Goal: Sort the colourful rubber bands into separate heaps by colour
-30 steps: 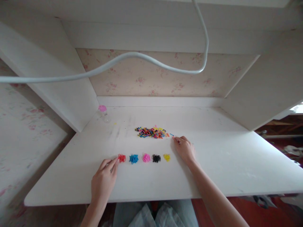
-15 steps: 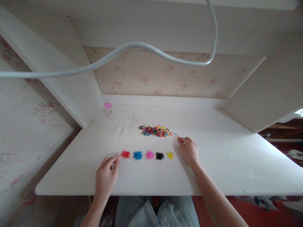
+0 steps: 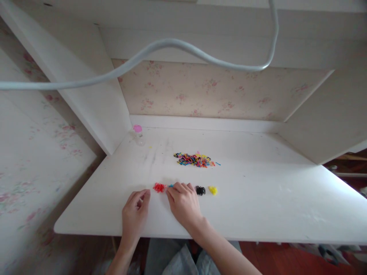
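My right hand (image 3: 185, 204) is closed in a pinch, palm down, over the row of small rubber band piles. A tiny reddish rubber band seems to show at its fingertips, just right of the red pile (image 3: 159, 187). Under this hand, only a bit of the blue pile (image 3: 171, 185) shows and the pink pile is hidden. To its right lie the black pile (image 3: 200, 190) and the yellow pile (image 3: 213, 190). Left of the red pile, my left hand (image 3: 134, 214) rests on the table with thumb and forefinger together; whatever they hold is not visible.
A long heap of mixed rubber bands (image 3: 195, 160) lies farther back on the white table (image 3: 266, 198), with a loose blue band (image 3: 218, 164) at its right end. A clear bottle with a pink cap (image 3: 138, 129) stands back left. A white cable (image 3: 172, 44) crosses above.
My right hand has moved left and nearer, from the right end of the mixed heap to beside the red pile. My left hand stays near that pile. The view has shifted slightly.
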A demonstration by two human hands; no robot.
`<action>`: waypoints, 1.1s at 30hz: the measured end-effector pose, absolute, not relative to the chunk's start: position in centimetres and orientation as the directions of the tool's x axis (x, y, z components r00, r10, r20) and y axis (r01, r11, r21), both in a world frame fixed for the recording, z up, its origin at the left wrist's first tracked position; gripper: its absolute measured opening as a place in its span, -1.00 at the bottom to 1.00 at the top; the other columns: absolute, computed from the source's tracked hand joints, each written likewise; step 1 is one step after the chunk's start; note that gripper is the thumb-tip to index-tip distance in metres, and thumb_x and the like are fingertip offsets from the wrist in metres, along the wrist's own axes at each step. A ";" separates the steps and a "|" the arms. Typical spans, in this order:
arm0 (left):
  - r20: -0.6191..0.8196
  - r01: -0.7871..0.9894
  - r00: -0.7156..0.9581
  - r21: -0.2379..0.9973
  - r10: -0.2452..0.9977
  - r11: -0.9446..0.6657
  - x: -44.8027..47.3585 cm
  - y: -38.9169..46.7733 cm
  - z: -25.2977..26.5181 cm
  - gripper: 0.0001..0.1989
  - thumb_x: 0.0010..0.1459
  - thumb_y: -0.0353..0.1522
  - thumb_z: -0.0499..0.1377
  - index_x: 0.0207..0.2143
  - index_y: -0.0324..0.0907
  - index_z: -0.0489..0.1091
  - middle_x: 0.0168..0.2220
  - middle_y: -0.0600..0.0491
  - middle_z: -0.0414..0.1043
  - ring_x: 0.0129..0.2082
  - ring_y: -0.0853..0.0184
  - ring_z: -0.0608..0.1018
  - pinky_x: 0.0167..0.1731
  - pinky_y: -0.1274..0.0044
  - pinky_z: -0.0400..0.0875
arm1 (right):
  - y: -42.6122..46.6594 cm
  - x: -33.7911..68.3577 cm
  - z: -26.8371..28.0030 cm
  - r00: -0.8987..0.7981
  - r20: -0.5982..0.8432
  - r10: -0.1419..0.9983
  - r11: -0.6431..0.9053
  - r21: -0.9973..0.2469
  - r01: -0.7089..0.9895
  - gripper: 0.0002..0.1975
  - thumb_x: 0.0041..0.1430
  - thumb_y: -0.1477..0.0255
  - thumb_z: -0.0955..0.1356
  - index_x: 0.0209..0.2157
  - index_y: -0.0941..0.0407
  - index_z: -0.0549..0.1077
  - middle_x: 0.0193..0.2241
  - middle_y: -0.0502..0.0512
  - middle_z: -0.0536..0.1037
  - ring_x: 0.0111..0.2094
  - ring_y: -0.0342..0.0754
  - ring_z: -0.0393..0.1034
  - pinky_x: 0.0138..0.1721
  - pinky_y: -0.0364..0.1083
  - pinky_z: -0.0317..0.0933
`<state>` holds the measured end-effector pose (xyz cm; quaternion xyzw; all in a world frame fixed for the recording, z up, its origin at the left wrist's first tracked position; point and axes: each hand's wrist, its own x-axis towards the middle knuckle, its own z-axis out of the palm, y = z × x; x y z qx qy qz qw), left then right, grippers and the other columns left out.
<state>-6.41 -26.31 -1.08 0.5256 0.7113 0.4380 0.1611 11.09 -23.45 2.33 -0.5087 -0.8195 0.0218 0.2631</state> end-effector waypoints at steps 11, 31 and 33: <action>0.280 0.630 -0.317 0.776 0.906 -0.020 -6.7 -26.2 -1.6 -0.73 0.17 -0.16 0.08 -0.31 -0.13 0.46 -0.38 0.12 0.42 -0.51 0.48 0.39 -0.43 0.60 0.33 | -21.9 7.9 2.6 -0.445 0.284 0.849 0.507 -0.208 0.836 -0.72 0.31 0.39 0.22 -0.43 0.09 0.47 -0.43 0.04 0.48 -0.36 -0.08 0.33 -0.30 -0.04 -0.03; 0.349 0.729 -0.273 0.683 0.897 -0.044 -6.6 -26.2 -1.5 -0.71 0.16 -0.14 0.08 -0.33 -0.15 0.45 -0.42 0.11 0.44 -0.51 0.47 0.39 -0.41 0.62 0.31 | -15.9 29.1 -0.8 0.218 0.177 0.960 -0.133 -0.397 0.908 -0.61 0.24 0.31 0.22 0.05 0.07 0.41 -0.12 0.12 0.45 -0.14 -0.02 0.34 -0.17 -0.11 0.16; 0.360 0.746 -0.262 0.664 0.895 -0.049 -6.6 -26.1 -1.5 -0.71 0.17 -0.14 0.08 -0.33 -0.14 0.45 -0.43 0.11 0.44 -0.52 0.47 0.39 -0.42 0.62 0.31 | -15.3 30.1 -1.3 0.180 0.181 0.967 -0.108 -0.349 0.931 -0.60 0.24 0.32 0.22 0.07 0.06 0.41 -0.09 0.16 0.44 -0.07 0.02 0.30 -0.11 -0.08 0.15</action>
